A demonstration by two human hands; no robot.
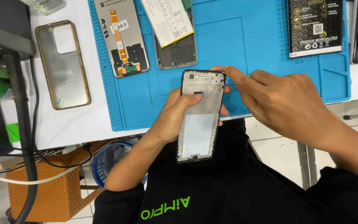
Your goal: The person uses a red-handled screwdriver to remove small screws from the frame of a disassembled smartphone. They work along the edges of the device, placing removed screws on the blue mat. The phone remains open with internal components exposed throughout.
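My left hand [175,114] grips a bare phone frame [199,116], black-edged with a silver inner plate, held upright over my lap at the near edge of the blue work mat [237,45]. Its thumb lies across the frame's upper middle. My right hand [278,97] reaches in from the right, with the index fingertip touching the frame's top right corner. Whether something tiny is pinched there, I cannot tell.
On the mat lie a phone screen panel face down with an orange flex cable [123,39], a phone body with a white battery [172,29], and a black packet [315,25]. A clear gold-rimmed case [63,64] rests on the white table. An orange basket [59,182] stands below.
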